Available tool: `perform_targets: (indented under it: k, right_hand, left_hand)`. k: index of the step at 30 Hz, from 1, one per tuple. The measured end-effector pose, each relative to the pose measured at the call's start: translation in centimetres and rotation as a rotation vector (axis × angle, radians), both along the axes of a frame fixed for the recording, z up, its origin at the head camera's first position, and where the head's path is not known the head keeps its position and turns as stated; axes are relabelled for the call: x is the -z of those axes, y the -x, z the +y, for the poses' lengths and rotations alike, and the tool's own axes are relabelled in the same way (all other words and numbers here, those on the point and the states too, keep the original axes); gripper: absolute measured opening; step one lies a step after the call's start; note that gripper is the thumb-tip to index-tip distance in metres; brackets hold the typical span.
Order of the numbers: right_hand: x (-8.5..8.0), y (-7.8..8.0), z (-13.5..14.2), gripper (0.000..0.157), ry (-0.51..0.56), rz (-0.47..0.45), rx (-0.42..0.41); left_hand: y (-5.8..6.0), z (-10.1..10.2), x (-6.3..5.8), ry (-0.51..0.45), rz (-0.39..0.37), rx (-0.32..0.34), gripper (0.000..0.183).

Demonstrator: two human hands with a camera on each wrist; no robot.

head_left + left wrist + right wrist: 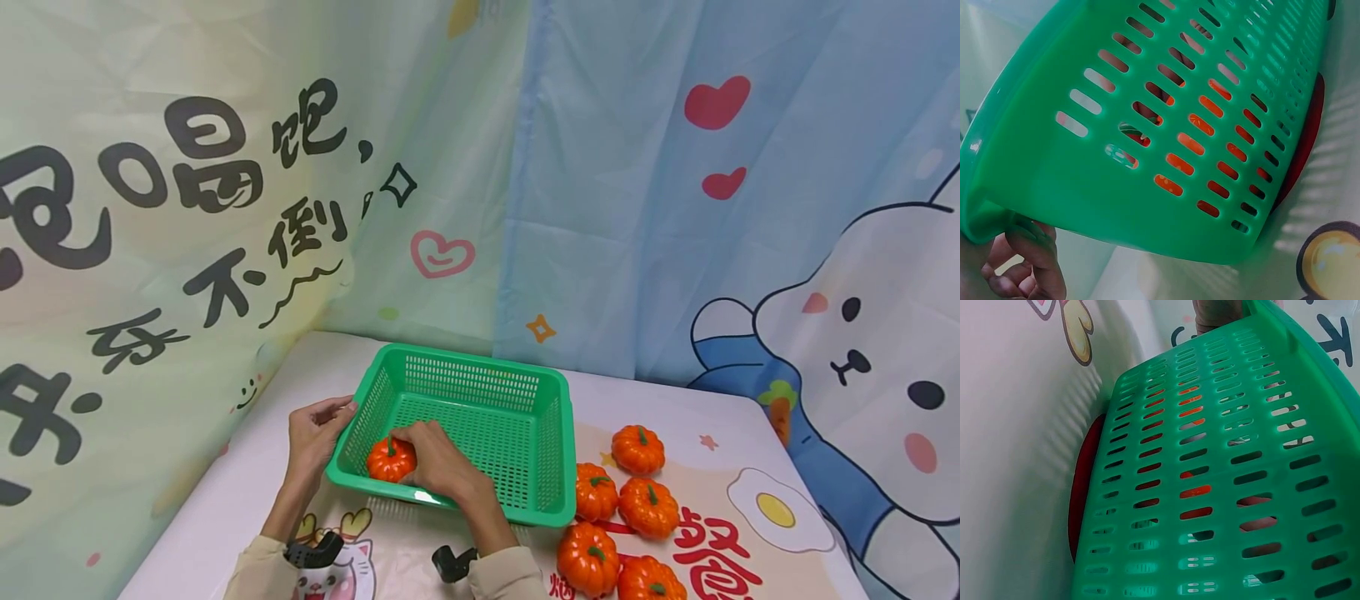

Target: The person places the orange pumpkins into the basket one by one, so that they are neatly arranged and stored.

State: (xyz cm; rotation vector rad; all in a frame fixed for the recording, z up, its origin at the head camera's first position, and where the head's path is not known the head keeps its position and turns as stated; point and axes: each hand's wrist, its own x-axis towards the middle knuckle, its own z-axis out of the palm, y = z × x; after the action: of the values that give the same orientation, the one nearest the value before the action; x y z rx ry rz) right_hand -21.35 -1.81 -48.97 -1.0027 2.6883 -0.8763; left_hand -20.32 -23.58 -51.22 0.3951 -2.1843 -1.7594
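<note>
A green slotted plastic basket (487, 425) stands on the table. My left hand (318, 433) grips its rim at the left end; in the left wrist view the fingers (1038, 256) curl under the rim at a corner. Inside, at the left front corner, sits a small orange toy pumpkin (388, 461) with a green stem. My right hand (442, 461) reaches over the front rim and holds this pumpkin from its right side, thumb low and fingers at the top. Through the slots in both wrist views, orange patches of the pumpkin (1191, 144) show; the basket wall hides most of it.
Several more orange pumpkins (648, 507) lie on the table to the right of the basket, the closest one against its wall. A printed mat (750, 492) covers part of the table. Printed curtains (585, 208) hang behind and at the left.
</note>
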Motion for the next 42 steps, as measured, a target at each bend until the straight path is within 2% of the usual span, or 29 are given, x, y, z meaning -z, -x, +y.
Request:
perform_targets:
  k: [19, 24, 31, 42]
  right_hand:
    - [-0.2, 0.2, 0.2, 0.049, 0.055, 0.016, -0.069]
    - [-0.2, 0.1, 0.3, 0.054, 0.036, 0.034, -0.046]
    - [-0.4, -0.3, 0.5, 0.076, 0.000, 0.010, 0.016]
    - [-1.1, -0.2, 1.0, 0.081, -0.007, 0.011, 0.028]
  left_hand:
    - [-0.1, 0.1, 0.0, 0.014, 0.004, -0.001, 0.031]
    - [-0.2, 0.1, -0.1, 0.025, -0.002, -0.002, 0.032]
    - [-0.1, 0.0, -0.1, 0.023, -0.002, -0.001, 0.033]
    - [-0.2, 0.0, -0.2, 0.015, -0.005, 0.007, 0.034]
